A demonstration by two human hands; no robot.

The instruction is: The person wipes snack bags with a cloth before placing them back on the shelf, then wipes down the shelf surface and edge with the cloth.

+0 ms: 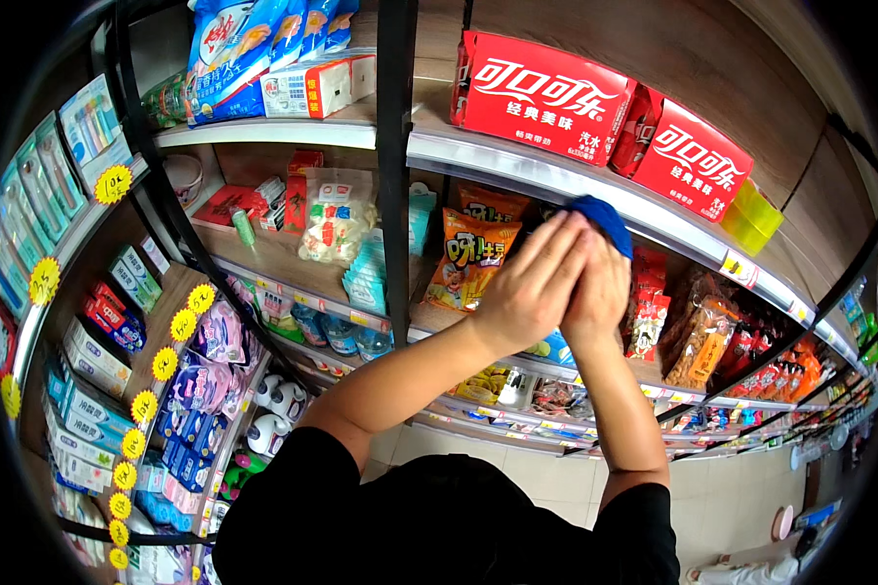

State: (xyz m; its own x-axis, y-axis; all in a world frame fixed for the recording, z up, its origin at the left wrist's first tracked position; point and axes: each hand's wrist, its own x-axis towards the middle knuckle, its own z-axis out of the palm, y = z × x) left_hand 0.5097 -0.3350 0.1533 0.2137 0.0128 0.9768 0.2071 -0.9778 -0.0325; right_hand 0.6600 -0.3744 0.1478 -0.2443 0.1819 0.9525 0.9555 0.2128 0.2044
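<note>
Both my hands meet at a dark blue cloth (606,223), held up against the front edge of the upper shelf (512,162). My left hand (530,281) lays its straight fingers over the cloth's lower left side. Pressed up beside it, my right hand (598,296) grips the cloth from the right, its fingertips partly hidden. Just above the cloth, red Coca-Cola multipacks (545,99) stand on that shelf. An orange snack bag (472,259) is on the shelf below, left of my left hand.
A black upright post (396,168) divides the shelving. Bagged snacks (702,336) stand right of my right forearm. Blue bags (227,62) and a tissue pack (314,88) are at upper left. Toothbrush packs (51,175) and yellow price tags (113,184) line the left shelves. Floor tiles (556,475) show below.
</note>
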